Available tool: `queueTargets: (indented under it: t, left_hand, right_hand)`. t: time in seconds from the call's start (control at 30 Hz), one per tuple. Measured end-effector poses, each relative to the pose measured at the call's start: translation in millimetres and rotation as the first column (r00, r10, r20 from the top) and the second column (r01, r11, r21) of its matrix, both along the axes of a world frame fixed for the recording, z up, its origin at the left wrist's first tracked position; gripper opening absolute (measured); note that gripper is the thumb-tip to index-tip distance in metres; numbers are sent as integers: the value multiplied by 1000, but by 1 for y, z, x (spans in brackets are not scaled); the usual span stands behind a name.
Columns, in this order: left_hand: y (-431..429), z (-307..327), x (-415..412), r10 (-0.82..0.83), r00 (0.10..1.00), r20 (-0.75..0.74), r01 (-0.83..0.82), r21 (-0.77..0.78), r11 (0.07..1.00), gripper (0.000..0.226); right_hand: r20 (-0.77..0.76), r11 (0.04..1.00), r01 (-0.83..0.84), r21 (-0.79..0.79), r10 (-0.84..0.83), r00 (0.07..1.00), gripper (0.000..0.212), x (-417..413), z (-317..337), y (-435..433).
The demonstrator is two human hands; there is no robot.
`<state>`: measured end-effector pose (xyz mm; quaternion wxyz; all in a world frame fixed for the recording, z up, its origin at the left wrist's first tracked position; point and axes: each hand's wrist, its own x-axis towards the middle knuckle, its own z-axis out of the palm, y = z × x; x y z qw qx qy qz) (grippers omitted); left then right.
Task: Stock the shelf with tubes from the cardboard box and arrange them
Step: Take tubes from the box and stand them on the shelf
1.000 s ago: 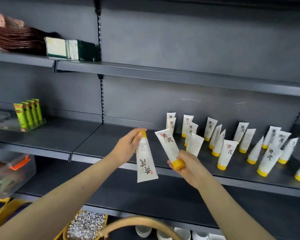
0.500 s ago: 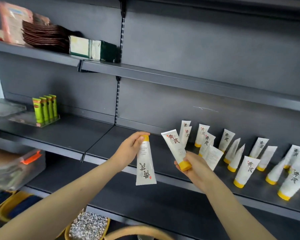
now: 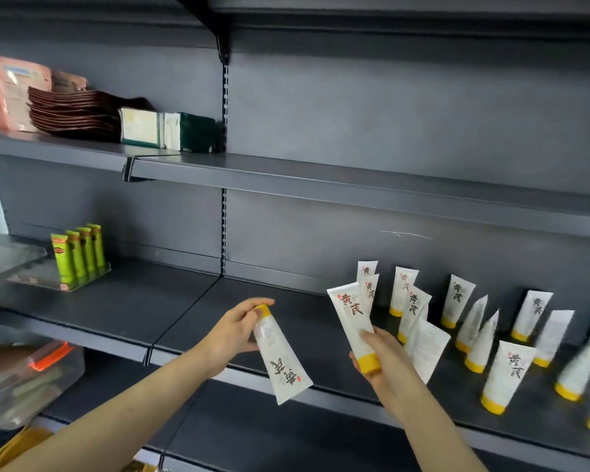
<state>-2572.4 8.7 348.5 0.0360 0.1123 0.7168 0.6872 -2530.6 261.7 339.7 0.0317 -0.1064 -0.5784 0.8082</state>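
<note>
Tubes are lining the shelf at lower right; left grip and right grip are each gripping an unshelved tube.

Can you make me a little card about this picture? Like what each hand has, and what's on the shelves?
left hand: grips white tube near its yellow cap, cap up
right hand: grips second white tube, cap down
middle shelf, right side: standing tubes resting on yellow caps, several leaning
middle shelf, left side: green tubes in clear tray
upper shelf: brown packets, green-and-white boxes
</note>
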Motion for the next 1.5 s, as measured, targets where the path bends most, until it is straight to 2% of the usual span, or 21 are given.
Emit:
queueTargets:
  t: [0.23,0.4,0.53,0.63,0.87,0.97,1.07,1.17,1.27,1.37,1.43,1.5]
  left_hand:
    - [28,-18,-27,-7,1000,-4,7,-74,997,28]
    - [53,-20,-55,60,982,-178,-98,-218,971,33]
    - [72,-24,-74,79,925,-372,-234,-392,889,35]
    - [88,-32,-77,60,895,-443,-275,-441,854,36]
    - [96,-47,-87,33,845,-534,-312,-441,842,35]
    - [96,-46,-88,-19,852,-523,-273,-475,836,39]
    - [97,-44,-90,-81,890,-449,-188,-522,832,54]
    - [97,-45,-91,-85,883,-462,-209,-547,810,54]
    - [98,-47,-90,-67,881,-469,-227,-542,809,50]
    - [100,-46,-91,-47,879,-475,-239,-522,818,48]
    - [99,-46,-93,35,891,-452,-267,-461,846,46]
    - [97,-49,-93,216,918,-334,-320,-296,900,42]
  right_hand:
    - [-3,980,112,166,-113,994,43,-33,-24,20]
    - [-15,950,122,289,-123,992,47,-68,-45,29]
    - [-61,889,143,435,-129,990,44,-93,-61,34]
    - [-93,868,179,463,-153,984,42,-108,-70,39]
    - [-93,824,232,517,-215,972,46,-129,-84,39]
    - [-107,789,253,559,-234,966,47,-132,-85,41]
    - [-93,764,256,592,-251,963,48,-135,-85,45]
    - [-98,744,267,613,-263,960,46,-138,-85,50]
    - [-56,772,245,587,-264,963,45,-136,-85,53]
    - [8,825,225,518,-268,963,54,-123,-88,49]
    - [45,829,216,516,-278,960,57,-111,-87,44]
    - [76,826,168,538,-246,966,49,-98,-83,39]
